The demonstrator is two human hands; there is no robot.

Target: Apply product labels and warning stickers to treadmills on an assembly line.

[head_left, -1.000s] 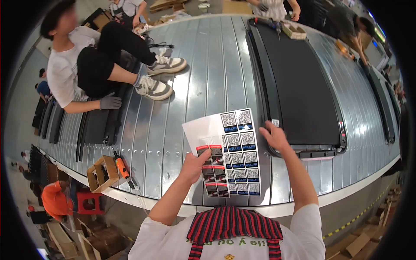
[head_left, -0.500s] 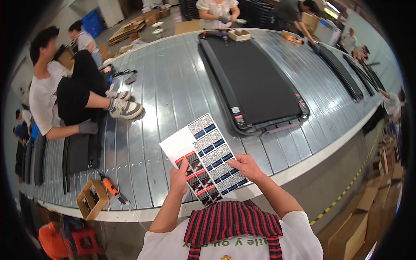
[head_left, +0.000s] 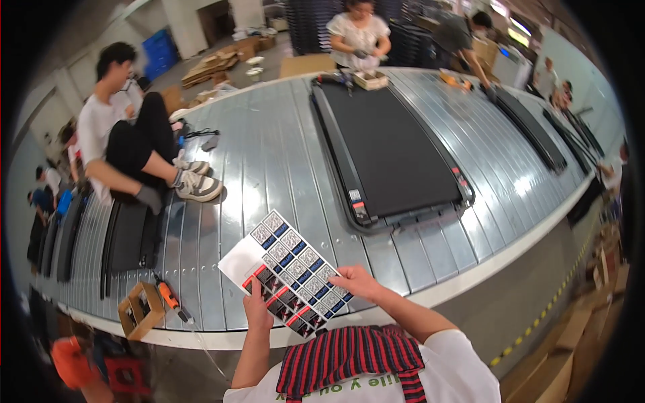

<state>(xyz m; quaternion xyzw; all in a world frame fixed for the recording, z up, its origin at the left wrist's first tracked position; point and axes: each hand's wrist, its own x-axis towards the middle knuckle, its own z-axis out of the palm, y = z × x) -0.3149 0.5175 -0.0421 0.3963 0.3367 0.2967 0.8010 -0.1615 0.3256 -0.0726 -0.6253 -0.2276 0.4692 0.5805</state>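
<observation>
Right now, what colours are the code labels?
Code labels: black and white with blue bands; head view.

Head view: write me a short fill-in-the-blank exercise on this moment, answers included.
1. The left hand and right hand hold printed labels; those nearest the right are black, white and ____.
2. The power tool nearest the left hand is black and ____.
3. The apron's stripes are black and ____.
Missing words: blue; orange; red.

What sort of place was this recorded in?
Probably a factory assembly line: a long metal-slatted surface carries large flat black units, and an orange power tool lies near its edge.
</observation>
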